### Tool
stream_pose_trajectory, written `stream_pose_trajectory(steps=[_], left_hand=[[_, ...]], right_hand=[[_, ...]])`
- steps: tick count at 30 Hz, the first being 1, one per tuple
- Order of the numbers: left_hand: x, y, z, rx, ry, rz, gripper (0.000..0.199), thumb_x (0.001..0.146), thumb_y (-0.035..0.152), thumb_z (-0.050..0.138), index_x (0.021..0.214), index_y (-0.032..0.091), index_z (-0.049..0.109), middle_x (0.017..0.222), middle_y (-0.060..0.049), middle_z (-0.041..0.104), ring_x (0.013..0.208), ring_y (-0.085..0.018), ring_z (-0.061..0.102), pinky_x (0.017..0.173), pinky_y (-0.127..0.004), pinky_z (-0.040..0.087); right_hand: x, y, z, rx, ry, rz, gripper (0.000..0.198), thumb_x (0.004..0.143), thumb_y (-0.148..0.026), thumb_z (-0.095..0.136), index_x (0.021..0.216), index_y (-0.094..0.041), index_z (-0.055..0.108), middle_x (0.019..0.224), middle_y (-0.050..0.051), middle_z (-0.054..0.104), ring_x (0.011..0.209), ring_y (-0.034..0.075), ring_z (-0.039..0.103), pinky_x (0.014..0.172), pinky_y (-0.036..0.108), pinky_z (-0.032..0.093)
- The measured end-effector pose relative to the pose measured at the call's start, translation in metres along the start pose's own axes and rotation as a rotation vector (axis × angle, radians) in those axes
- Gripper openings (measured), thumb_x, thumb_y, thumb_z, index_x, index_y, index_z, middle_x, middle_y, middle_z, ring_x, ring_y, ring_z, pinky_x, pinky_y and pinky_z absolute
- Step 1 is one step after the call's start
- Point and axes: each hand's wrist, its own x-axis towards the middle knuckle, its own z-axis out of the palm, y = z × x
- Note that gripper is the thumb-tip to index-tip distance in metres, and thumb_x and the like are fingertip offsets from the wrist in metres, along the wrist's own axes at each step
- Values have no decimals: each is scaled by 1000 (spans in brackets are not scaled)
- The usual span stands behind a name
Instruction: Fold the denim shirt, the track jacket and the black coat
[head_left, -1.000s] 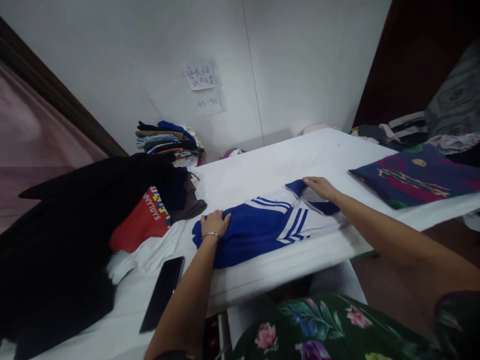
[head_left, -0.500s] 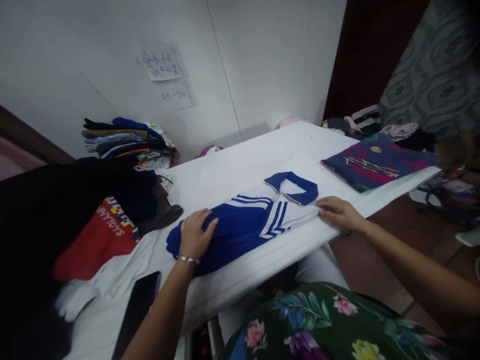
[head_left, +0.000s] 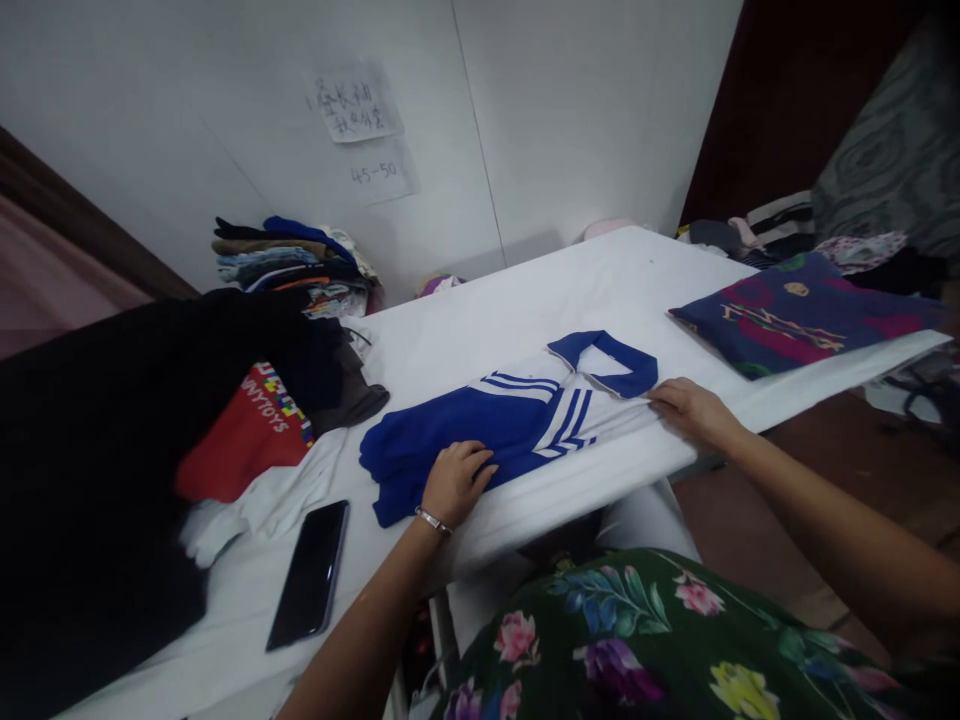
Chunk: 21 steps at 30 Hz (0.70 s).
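Observation:
A blue and white long-sleeved shirt (head_left: pixel 435 425) lies folded on the white table, its blue collar to the right and striped white bands across the chest. My left hand (head_left: pixel 452 482), with a bracelet at the wrist, rests on the blue cloth along the shirt's near side, fingers laid on the fabric and thumb apart. Beside the collar, my right hand (head_left: pixel 686 405) pinches the white shoulder edge between thumb and fingers. The fingertips' undersides are hidden on both hands.
A dark phone (head_left: pixel 309 575) lies on the white table (head_left: pixel 517 310), left of my left arm. Black clothes (head_left: pixel 97 450) and a red garment (head_left: pixel 240 440) are heaped at left. Folded clothes (head_left: pixel 292 260) are stacked against the wall. A patterned purple-blue garment (head_left: pixel 795 315) lies at right.
My left hand has slid from the shirt's left end towards its near edge and right. My right hand has closed on the shoulder edge. The view has shifted slightly.

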Motion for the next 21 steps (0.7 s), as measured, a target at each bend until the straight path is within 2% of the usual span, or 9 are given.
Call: stream_pose_trajectory(steps=[4,7,10,13,17,21], left_hand=[[1,1,2,18,10,-9,23,91,26,48,98,22,69,103,-7,66,89,-20,57,75,-36,44],[0,5,1,5,40,-26,23,91,30,49,101,21,68,105,-7,66,91,-20,57,77,-36,44],[-2,11,-2,-21,76,-13,32,87,42,55,108,21,65,111,-9,64,97,-22,57,81,-37,44],[-1,17,-3,-23,83,6,36,83,45,59,109,20,64,109,-9,63,97,-23,57,82,-38,43],[6,20,0,20,56,-14,25,88,37,55,100,19,66,95,-7,65,85,-20,56,75,-35,42],[10,21,4,56,41,-29,21,91,32,50,86,19,66,84,-5,64,77,-18,54,69,-33,40]], right_hand=[[-3,7,2,4,6,-6,30,91,-32,40,95,-19,68,94,10,66,89,24,58,76,37,50],[-1,1,-3,-7,40,-42,28,89,-28,42,99,-19,67,96,11,66,89,25,59,78,39,49],[3,-20,-8,17,85,-145,28,87,-23,45,108,-19,64,109,12,63,99,26,57,86,42,47],[11,-49,-6,94,75,-276,27,88,-22,48,111,-20,62,117,11,60,108,25,53,90,42,44],[27,-74,7,142,38,-349,24,91,-25,48,110,-19,62,111,11,63,105,24,54,87,40,44],[40,-78,18,62,-26,-302,22,92,-22,46,97,-18,67,94,9,66,86,22,57,76,36,44]])
